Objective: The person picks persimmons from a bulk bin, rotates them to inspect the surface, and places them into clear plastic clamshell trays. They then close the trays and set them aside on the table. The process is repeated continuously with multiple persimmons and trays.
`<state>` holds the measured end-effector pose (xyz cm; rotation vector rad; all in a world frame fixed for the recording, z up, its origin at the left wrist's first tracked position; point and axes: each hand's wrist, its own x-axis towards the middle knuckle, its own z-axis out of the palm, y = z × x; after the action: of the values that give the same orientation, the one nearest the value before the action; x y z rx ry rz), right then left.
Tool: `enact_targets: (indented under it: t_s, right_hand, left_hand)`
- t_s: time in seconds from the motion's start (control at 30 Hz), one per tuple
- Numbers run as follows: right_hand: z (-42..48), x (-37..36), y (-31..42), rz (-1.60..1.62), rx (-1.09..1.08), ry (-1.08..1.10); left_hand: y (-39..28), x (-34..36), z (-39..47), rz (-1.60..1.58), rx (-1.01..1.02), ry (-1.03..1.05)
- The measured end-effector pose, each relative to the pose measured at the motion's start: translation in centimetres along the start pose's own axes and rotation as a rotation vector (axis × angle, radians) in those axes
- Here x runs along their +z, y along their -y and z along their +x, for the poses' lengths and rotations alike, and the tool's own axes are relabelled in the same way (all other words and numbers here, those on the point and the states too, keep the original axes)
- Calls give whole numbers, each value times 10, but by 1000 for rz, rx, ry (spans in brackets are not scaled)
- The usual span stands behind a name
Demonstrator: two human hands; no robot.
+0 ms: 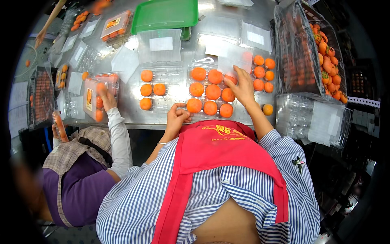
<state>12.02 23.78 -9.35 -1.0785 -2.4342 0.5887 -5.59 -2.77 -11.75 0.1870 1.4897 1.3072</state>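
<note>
Before me a clear plastic clamshell tray (219,115) lies on the metal table, filled with rows of orange persimmons (213,91). My left hand (177,119) is at its near left corner, fingers curled; whether they grip the rim is unclear. Over the far right of the tray, my right hand (242,87) has thumb and forefinger around a persimmon (230,79). A translucent sheet (233,63) lies beside those fingertips, and I cannot tell whether they pinch it. Left of this tray, a second clear tray (170,102) holds several persimmons in its left part.
Loose persimmons (259,72) stand right of my right hand. A plastic-lined crate of persimmons (330,68) and stacked clear trays (294,116) flank the table's right side. Green trays (166,15) lie at the back. To the left, a co-worker's hand (108,99) is at a labelled pack (90,99).
</note>
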Motion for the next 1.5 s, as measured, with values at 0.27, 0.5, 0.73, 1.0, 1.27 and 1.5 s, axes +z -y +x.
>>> enact_targets:
  t_s: [0.27,0.5,0.73,1.0,1.27,1.5]
  right_hand:
    - [29,-8,-2,43,22,114]
    - [74,-15,8,190,82,2]
    - [156,-45,39,1157,512,13]
    - [161,26,-69,723,640,38]
    - [153,46,-79,130,535,21]
    - [149,42,-56,-109,332,31]
  left_hand:
    - [3,-8,3,37,8,70]
    - [-3,-9,3,-3,-8,119]
    - [2,-13,5,-49,-27,129]
    - [0,-14,6,-74,-57,138]
    - [-2,-13,4,-78,-63,134]
    - [-2,-13,2,-41,-32,133]
